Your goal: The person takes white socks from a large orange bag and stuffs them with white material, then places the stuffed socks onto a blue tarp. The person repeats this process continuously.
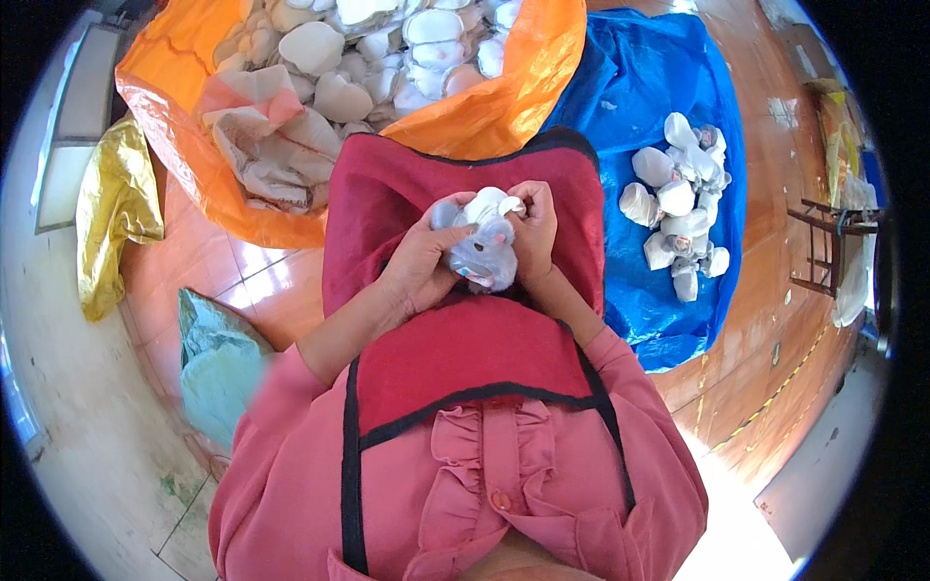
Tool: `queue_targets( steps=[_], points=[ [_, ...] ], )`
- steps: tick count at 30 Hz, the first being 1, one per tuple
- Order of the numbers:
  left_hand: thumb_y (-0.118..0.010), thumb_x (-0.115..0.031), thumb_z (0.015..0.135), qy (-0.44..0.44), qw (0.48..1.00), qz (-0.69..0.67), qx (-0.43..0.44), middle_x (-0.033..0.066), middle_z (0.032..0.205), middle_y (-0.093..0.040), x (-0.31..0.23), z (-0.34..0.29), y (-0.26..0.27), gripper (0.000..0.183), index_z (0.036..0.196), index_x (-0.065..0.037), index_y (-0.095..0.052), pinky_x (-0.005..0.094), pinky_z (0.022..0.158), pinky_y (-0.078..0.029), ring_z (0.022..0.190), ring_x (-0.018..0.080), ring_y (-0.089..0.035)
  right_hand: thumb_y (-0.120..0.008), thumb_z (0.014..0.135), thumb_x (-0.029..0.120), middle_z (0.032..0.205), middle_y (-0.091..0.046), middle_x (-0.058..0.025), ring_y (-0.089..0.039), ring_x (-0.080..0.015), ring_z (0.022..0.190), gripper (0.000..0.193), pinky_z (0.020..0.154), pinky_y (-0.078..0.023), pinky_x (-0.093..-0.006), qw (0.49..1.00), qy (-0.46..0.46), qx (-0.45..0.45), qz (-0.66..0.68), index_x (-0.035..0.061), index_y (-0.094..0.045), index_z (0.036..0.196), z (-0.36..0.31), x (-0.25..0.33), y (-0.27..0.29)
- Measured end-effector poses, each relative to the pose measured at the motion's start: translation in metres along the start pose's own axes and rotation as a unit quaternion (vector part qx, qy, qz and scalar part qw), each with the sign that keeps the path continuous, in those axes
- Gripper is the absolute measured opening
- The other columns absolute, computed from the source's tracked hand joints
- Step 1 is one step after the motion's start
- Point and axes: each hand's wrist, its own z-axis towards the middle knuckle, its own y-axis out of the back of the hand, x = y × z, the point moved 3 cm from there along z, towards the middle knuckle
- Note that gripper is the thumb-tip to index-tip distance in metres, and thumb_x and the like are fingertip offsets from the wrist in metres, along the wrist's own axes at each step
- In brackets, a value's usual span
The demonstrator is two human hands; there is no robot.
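Over my lap I hold a small grey-and-white plush toy piece (489, 259). It looks like an animal head, with a dark eye, a pinkish patch and white fabric on top. My left hand (421, 257) is closed round its left side, thumb on the grey plush. At its upper right, my right hand (536, 230) is closed in a pinch on the white fabric edge. The fingertips of that hand are partly hidden. A red apron (465, 349) with black edging spreads beneath both hands.
Ahead, an orange sack (523, 107) holds many white and grey fabric pieces (312, 48). Right of my lap, a blue sheet (635, 300) bears a pile of similar plush pieces (686, 225). A yellow sack (111, 213) and a pale green bag (225, 382) lie left.
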Motion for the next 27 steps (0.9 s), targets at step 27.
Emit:
queue_targets(
  steps=[27],
  points=[
    [-0.054,-0.005,0.082,0.03,0.977,-0.185,0.098,0.0191,0.131,-0.056,-0.045,0.004,0.054,0.06,0.141,-0.005,-0.043,0.049,0.104,-0.044,0.118,0.0342,-0.057,-0.08,0.075,0.011,0.098,-0.062,-0.0009,-0.059,-0.0109,0.088,0.038,0.08,-0.049,-0.0275,0.932,-0.122,0.337,0.049,0.0039,-0.06,0.107,0.038,0.058,-0.034]
  ],
)
